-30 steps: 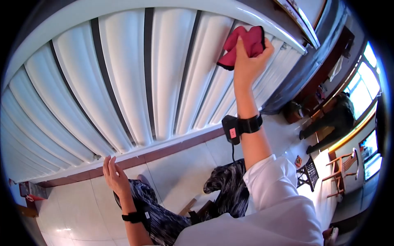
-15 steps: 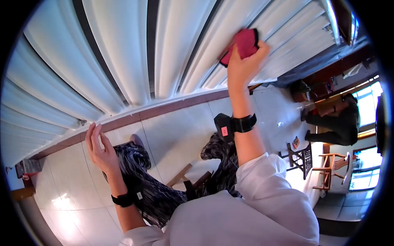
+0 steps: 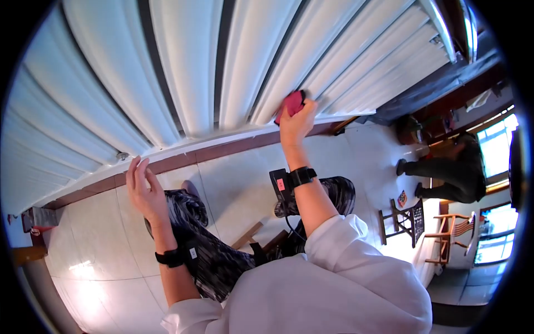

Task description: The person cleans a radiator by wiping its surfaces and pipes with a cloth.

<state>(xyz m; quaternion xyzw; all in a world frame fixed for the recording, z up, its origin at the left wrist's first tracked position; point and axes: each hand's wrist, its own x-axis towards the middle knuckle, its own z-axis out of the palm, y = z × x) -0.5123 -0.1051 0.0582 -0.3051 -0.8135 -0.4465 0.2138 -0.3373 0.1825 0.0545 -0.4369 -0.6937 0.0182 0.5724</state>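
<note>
From here I've got the right hand (image 3: 297, 124) pinching the red cloth (image 3: 291, 106) against the white slats (image 3: 192, 72), I'd press it flat; left hand (image 3: 149, 195) loosely spread

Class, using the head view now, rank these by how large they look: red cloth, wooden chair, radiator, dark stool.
1. Radiator: by far the largest.
2. Wooden chair and dark stool: too alike to rank.
3. Red cloth: smallest, despite seeming nearer the camera.
</note>
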